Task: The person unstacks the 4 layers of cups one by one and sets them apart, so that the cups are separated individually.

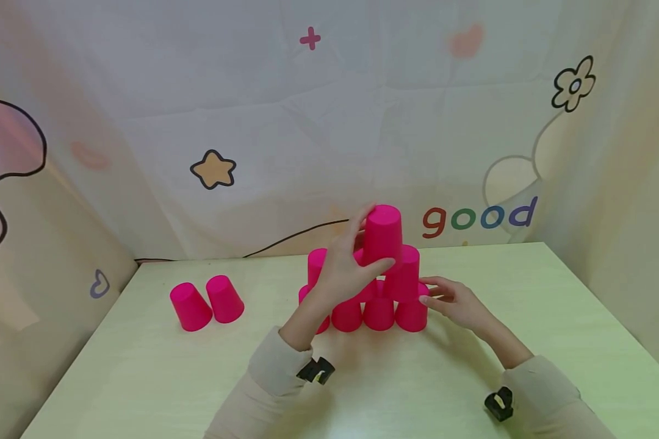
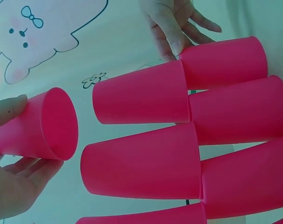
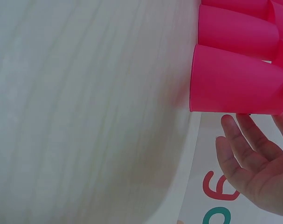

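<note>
The left hand [image 1: 340,268] wraps its thumb and fingers around the sides of 1 pink cup [image 1: 383,235], which hangs mouth down just over the stack [image 1: 379,314], apart from it. The stack has 4 cups in its bottom row and 3 in the next; the raised cup lines up roughly with the gap between the middle cup [image 2: 141,161] and the right cup [image 1: 409,271] of that upper row. To place it well, the rim probably needs to be level, so that it lands on both tops at once with an equal share on each. A slow, straight descent seems safest, since light cups like these could slide at a sideways nudge; the fingers should then spread evenly before lifting clear. At the stack's right side, the right hand [image 1: 456,302] has its fingers loosely parted around the end cup [image 3: 237,79]; whether it presses there, I cannot tell. A feather-light touch is best, as a squeeze could shift the row. Left of the stack, 2 loose cups [image 1: 191,306] stand on the table [image 1: 390,390].
</note>
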`<state>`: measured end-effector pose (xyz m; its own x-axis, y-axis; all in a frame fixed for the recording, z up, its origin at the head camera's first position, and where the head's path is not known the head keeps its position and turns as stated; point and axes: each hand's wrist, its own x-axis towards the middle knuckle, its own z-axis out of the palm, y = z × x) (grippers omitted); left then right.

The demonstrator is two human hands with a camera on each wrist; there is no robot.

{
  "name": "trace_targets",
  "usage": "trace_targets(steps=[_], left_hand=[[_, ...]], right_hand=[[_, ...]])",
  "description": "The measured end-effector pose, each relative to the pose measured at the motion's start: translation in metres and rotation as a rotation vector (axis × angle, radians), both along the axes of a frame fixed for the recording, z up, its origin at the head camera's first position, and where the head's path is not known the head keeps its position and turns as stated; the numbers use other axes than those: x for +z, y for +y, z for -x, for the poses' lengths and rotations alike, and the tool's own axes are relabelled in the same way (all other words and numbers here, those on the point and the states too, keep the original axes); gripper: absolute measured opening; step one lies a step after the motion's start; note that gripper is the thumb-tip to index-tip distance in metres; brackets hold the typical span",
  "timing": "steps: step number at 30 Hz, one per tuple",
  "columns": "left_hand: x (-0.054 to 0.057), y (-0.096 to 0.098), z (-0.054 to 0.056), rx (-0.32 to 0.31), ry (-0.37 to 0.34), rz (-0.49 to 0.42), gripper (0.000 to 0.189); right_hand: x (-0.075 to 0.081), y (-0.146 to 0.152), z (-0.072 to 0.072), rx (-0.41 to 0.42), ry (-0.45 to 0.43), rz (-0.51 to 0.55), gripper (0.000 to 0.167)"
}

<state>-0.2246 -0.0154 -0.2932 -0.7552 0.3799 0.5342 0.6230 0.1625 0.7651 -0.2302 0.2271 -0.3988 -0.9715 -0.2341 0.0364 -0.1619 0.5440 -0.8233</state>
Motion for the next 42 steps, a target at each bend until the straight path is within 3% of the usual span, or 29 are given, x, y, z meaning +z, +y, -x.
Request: trace_targets(steps=[3, 5, 10, 14, 25, 42], left_hand=[[0.010, -0.004, -0.013, 0.003, -0.015, 0.003, 0.076], [0.011, -0.006, -0.016, 0.008, -0.028, -0.001, 0.076], [-0.009, -0.010, 0.000, 0.033, 0.033, -0.030, 0.081], [-0.014, -0.014, 0.000, 0.054, 0.097, -0.062, 0.079], [-0.016, -0.038, -0.004, 0.116, 0.211, -0.045, 0.080], [-0.016, -0.083, -0.004, 0.228, 0.283, -0.056, 0.082]], right_hand=[[0.000, 0.000, 0.000, -0.004, -0.002, 0.000, 0.050], [0.000, 0.000, 0.000, -0.010, -0.004, -0.004, 0.050], [-0.001, 0.000, 0.000, -0.021, -0.005, -0.013, 0.051], [-0.001, -0.001, 0.000, -0.023, -0.007, -0.014, 0.050], [-0.001, -0.002, 0.000, -0.018, -0.004, -0.021, 0.052], [-0.002, -0.002, 0.001, -0.018, -0.012, -0.013, 0.055]])
